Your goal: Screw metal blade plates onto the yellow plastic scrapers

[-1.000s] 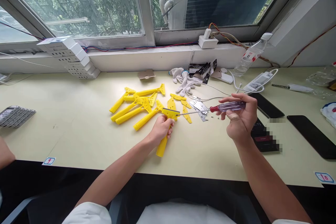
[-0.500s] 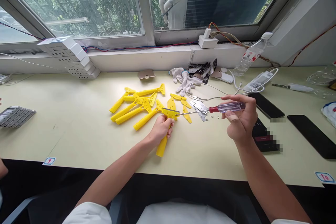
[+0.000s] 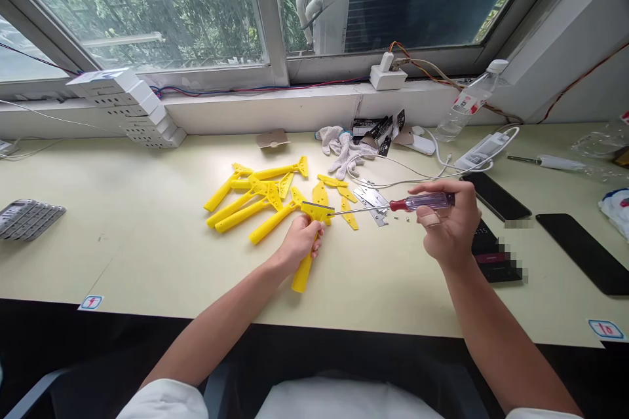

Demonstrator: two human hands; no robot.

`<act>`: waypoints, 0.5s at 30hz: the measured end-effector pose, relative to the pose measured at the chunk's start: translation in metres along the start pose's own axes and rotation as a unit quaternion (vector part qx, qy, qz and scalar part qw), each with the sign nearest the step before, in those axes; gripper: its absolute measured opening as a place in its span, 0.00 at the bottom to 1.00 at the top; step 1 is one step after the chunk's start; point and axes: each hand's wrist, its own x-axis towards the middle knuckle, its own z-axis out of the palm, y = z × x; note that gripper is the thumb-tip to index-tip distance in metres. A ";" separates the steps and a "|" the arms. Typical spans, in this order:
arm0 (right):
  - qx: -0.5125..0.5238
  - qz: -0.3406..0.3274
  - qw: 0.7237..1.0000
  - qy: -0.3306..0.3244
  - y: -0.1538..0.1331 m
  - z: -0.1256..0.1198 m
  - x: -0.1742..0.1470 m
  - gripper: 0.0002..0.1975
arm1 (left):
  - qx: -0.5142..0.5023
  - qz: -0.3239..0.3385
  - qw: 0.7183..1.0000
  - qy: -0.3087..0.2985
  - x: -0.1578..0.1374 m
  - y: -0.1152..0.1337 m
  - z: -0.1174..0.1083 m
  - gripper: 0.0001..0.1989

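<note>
A yellow scraper with a metal blade along its head is gripped by my left hand, closed round the upper handle. My right hand holds a screwdriver with a clear purplish handle and red collar. Its thin shaft points left and the tip meets the scraper's head. Left of the head lie several yellow scrapers in a loose pile. Just behind are loose yellow plates, and metal blades lie under the shaft. A few tiny screws rest beside the blades.
White knitted gloves, black packets and a cable lie at the back. A plastic bottle and a power strip stand further right, with dark phones in front. White boxes are stacked at the back left.
The view has shifted slightly. The screwdriver handle looks turned a little in my right hand, its tip still at the scraper head. The other person's arm at the left edge has mostly gone from view.
</note>
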 end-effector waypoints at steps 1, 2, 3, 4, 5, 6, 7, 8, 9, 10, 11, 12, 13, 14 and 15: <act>0.027 -0.007 1.000 -0.007 -0.001 0.001 0.000 0.16 | -0.001 0.000 1.000 0.000 0.000 0.000 0.000 0.09; 0.052 -0.010 0.999 -0.014 -0.002 0.002 0.000 0.18 | -0.002 0.000 1.000 0.000 0.000 0.000 0.000 0.09; 0.072 -0.007 0.997 -0.023 -0.003 0.003 0.000 0.19 | -0.002 0.001 1.000 -0.001 0.000 0.000 0.000 0.09; 0.086 0.002 0.996 -0.032 -0.003 0.003 0.000 0.20 | -0.003 0.001 1.000 -0.001 0.000 0.000 0.000 0.09; 0.094 0.012 0.995 -0.039 -0.003 0.003 -0.001 0.20 | -0.004 0.002 1.000 -0.001 0.000 -0.001 0.000 0.09; 0.099 0.022 0.994 -0.043 -0.003 0.003 -0.001 0.20 | -0.004 0.003 1.000 -0.001 0.000 -0.001 0.000 0.08; 0.097 0.029 0.994 -0.044 -0.003 0.003 -0.002 0.20 | -0.004 0.004 1.000 0.000 0.000 -0.001 0.000 0.08; 0.091 0.033 0.995 -0.038 -0.002 0.003 -0.002 0.20 | -0.004 0.004 1.000 -0.001 0.000 -0.001 0.000 0.09; 0.080 0.033 0.996 -0.030 -0.002 0.002 -0.002 0.20 | -0.004 0.005 1.000 -0.001 0.000 -0.001 0.000 0.09; 0.064 0.031 0.997 -0.022 -0.002 0.002 -0.002 0.20 | -0.005 0.004 1.000 -0.001 0.000 -0.001 0.000 0.09; 0.046 0.027 0.998 -0.015 -0.002 0.002 -0.002 0.21 | -0.005 0.004 1.000 -0.001 0.000 -0.001 0.000 0.09; 0.027 0.024 0.999 -0.011 -0.002 0.002 -0.002 0.22 | -0.005 0.003 1.000 0.000 0.000 0.000 0.000 0.08; 0.010 0.020 1.000 -0.008 -0.002 0.002 -0.001 0.22 | -0.005 0.003 1.000 0.001 0.000 0.000 0.000 0.08; -0.005 0.017 1.000 -0.006 -0.002 0.002 -0.001 0.22 | -0.005 0.003 1.000 0.003 0.000 0.000 0.000 0.08; -0.016 0.014 1.000 -0.004 -0.002 0.001 -0.001 0.22 | -0.004 0.003 1.000 0.004 0.000 0.000 0.000 0.08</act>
